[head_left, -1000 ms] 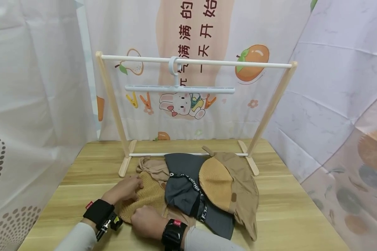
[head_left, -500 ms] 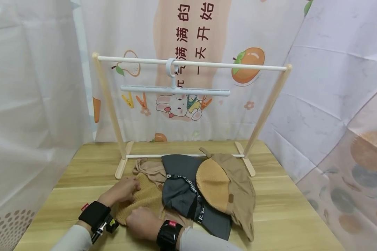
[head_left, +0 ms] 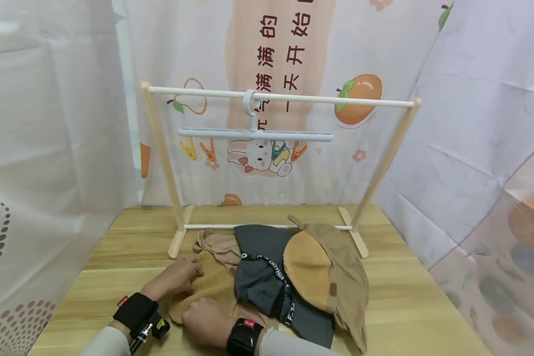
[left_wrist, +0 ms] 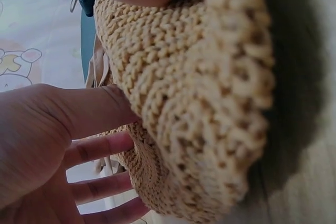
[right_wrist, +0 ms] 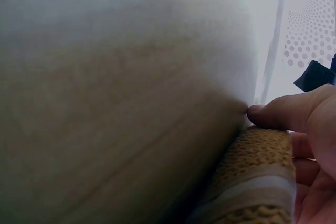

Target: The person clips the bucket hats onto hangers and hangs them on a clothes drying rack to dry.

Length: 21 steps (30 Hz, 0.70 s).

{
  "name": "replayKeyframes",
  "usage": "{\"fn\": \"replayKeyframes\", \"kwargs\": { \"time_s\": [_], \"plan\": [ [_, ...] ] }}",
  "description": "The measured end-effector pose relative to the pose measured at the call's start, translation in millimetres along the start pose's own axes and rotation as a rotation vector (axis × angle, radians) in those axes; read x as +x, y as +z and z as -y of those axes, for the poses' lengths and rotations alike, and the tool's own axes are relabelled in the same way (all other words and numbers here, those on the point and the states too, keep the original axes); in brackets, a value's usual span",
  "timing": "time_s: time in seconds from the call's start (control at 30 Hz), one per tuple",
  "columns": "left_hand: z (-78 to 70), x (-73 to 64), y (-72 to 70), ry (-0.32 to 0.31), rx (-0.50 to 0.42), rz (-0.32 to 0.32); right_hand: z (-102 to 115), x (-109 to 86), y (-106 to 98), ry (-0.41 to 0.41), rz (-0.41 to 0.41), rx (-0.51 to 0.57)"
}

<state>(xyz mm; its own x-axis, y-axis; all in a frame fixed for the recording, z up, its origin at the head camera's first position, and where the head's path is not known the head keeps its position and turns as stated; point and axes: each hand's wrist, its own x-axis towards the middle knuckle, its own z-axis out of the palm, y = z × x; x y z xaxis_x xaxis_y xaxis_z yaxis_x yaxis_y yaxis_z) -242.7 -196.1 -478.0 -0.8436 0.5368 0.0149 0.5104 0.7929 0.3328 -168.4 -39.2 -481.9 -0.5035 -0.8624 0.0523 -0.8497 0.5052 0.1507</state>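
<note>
A tan woven hat (head_left: 213,278) with beige fabric straps lies on the left of a row of hats. My left hand (head_left: 175,279) pinches its left side; in the left wrist view the thumb (left_wrist: 100,109) presses the coarse weave, with the other fingers behind the fold. At its near edge my right hand (head_left: 208,321) grips the hat; in the right wrist view the thumb (right_wrist: 281,113) lies along one side of the woven edge (right_wrist: 257,153) and the fingers along the other. The right fingertips are hidden in the head view.
Beside it lies a dark grey hat (head_left: 255,284) with a lettered strap, overlapped by a brown hat (head_left: 349,277) with a woven panel. Behind stands a wooden rack (head_left: 387,160). From its rail hangs a pale blue hanger (head_left: 293,136) with several clips.
The head view has shifted slightly. Both hands keep their hold on the woven hat, and the hats and rack stay where they were.
</note>
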Motion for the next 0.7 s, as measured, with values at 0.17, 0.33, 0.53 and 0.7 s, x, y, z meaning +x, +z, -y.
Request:
{"fn": "replayKeyframes", "kwargs": {
  "time_s": [0.17,0.33,0.53,0.7],
  "plan": [
    [-1.2,0.7,-0.4,-0.001,0.006,0.007,-2,1.4,3,0.032,0.004,0.028],
    [3.3,3.3,-4.8,0.017,-0.003,0.004,-10,6.2,5,0.117,-0.032,0.064],
    [10.4,3.2,-6.8,0.018,-0.092,0.034,-15,6.9,3,0.148,-0.085,0.125],
    [16.1,-1.7,-3.3,0.013,-0.143,0.054,-12,3.6,0,0.174,-0.095,0.184]
  ]
}}
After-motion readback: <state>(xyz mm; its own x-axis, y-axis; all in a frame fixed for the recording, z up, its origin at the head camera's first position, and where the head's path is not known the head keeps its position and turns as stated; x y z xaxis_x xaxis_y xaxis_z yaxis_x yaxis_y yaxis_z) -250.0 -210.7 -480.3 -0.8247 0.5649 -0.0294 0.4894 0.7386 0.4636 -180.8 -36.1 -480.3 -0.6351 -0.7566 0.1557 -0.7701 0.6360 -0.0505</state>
